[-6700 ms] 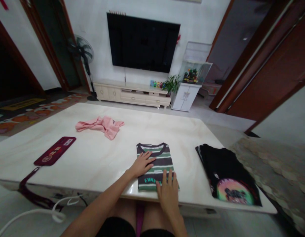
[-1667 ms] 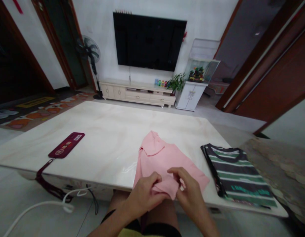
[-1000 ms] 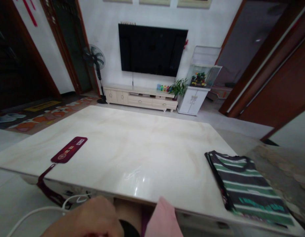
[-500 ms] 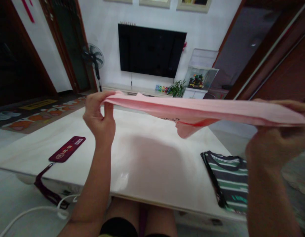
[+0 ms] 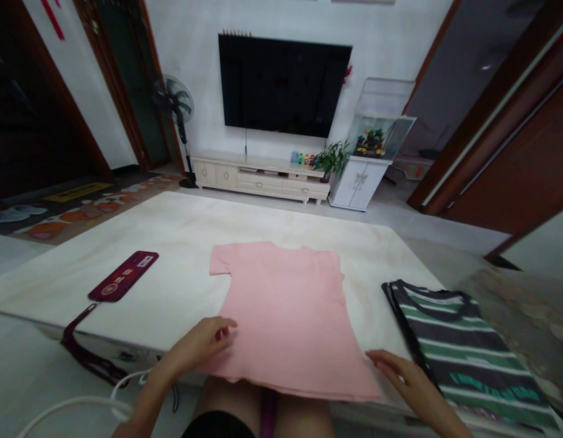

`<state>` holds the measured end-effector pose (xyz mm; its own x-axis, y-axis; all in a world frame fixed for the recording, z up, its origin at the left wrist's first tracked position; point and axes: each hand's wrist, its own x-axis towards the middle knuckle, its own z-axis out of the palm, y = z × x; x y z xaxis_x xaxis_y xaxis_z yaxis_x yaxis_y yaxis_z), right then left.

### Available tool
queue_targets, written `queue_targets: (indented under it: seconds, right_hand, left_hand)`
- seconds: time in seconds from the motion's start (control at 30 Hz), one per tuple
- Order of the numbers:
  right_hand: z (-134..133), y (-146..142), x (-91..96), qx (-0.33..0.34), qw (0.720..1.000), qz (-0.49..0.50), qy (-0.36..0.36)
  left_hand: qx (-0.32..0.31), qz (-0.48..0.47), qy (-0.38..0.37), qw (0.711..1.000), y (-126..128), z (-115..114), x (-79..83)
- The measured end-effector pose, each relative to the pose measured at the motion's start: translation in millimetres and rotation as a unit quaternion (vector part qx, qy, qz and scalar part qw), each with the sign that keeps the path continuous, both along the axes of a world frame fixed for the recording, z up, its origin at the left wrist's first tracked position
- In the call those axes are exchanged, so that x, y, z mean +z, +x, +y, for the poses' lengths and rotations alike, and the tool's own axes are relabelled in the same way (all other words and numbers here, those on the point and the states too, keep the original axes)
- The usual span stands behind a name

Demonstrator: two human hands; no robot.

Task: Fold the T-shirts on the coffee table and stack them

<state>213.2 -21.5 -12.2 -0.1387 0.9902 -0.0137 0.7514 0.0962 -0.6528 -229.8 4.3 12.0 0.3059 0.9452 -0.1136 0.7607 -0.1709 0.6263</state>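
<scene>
A pink T-shirt point(image 5: 286, 310) lies spread flat on the pale marble table point(image 5: 181, 237), collar end away from me, hem hanging slightly over the near edge. My left hand point(image 5: 199, 344) rests on the shirt's lower left corner, fingers loosely bent and apart. At the shirt's lower right corner sits my right hand point(image 5: 402, 377), fingers stretched out flat, touching the hem. Neither hand grips the cloth.
A folded green-and-dark striped shirt point(image 5: 464, 350) lies on a dark garment at the table's right edge. A maroon phone case point(image 5: 123, 284) with a strap lies at the left. A white cable point(image 5: 72, 404) hangs below the near edge. Behind stand a TV and low cabinet.
The pink shirt, held stretched in the air between both hands half a second ago, now lies flat on the table. Both hands have let go and rest at its lower corners.
</scene>
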Motion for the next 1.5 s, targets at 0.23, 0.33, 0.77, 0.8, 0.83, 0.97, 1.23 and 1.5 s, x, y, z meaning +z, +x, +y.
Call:
queue_targets:
  seconds: [0.23, 0.33, 0.77, 0.8, 0.83, 0.97, 1.23, 1.5]
  right_hand:
    - [94.3, -15.8, 3.3, -0.140, 0.990, -0.006, 0.036]
    - [139.3, -18.2, -10.1, -0.194, 0.980, -0.034, 0.031]
    - [216.8, -90.8, -21.0, -0.168, 0.976, -0.123, 0.071]
    - [216.1, -94.3, -17.6, -0.151, 0.977, -0.118, 0.091]
    - [215.6, -94.6, -12.9, -0.140, 0.977, -0.113, 0.110]
    - [216.8, -64.4, 11.1, -0.191, 0.959, -0.106, 0.182]
    - [213.4, -31.7, 18.2, -0.314, 0.916, -0.177, 0.178]
    - [230.9, -101.9, -26.5, -0.073, 0.970, -0.218, 0.075]
  left_hand:
    - [0.042, 0.047, 0.154, 0.986, 67.6, 107.3, -7.3]
    - [0.093, 0.167, 0.123, 0.974, 86.0, 145.6, -34.2]
    - [0.126, 0.242, 0.148, 0.951, 83.3, 168.9, -72.4]
    - [0.126, 0.242, 0.146, 0.951, 83.3, 170.0, -72.0]
    - [0.126, 0.242, 0.143, 0.952, 83.2, 170.8, -71.6]
    - [0.122, 0.239, 0.141, 0.953, 82.9, 172.6, -69.8]
    - [0.125, 0.236, 0.133, 0.954, 83.8, 175.4, -68.8]
    - [0.131, 0.233, 0.139, 0.953, 82.8, 175.3, -70.6]
